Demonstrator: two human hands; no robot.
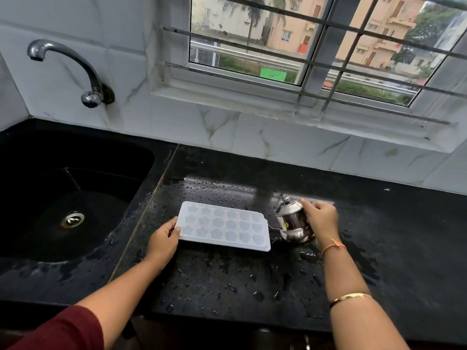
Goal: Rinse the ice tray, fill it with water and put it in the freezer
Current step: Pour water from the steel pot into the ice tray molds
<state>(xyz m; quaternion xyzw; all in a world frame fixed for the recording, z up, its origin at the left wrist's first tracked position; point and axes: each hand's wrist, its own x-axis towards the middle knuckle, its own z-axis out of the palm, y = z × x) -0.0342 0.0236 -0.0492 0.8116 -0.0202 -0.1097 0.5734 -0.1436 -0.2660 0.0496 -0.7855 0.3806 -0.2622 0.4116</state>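
Observation:
A white ice tray (pixel 223 226) with star and heart shaped cells lies flat on the wet black counter (pixel 252 279). My left hand (pixel 163 239) grips the tray's left end, thumb on top. Just right of the tray stands a small shiny steel pot (pixel 290 221) with a knobbed lid. My right hand (pixel 320 217) holds the pot from its right side, fingers curled round it. Whether the tray's cells hold water I cannot tell.
A black sink (pixel 63 198) with a steel drain sits at the left, under a chrome wall tap (pixel 73 64). Marble-look tiles and a barred window run along the back. Water drops cover the counter around the tray.

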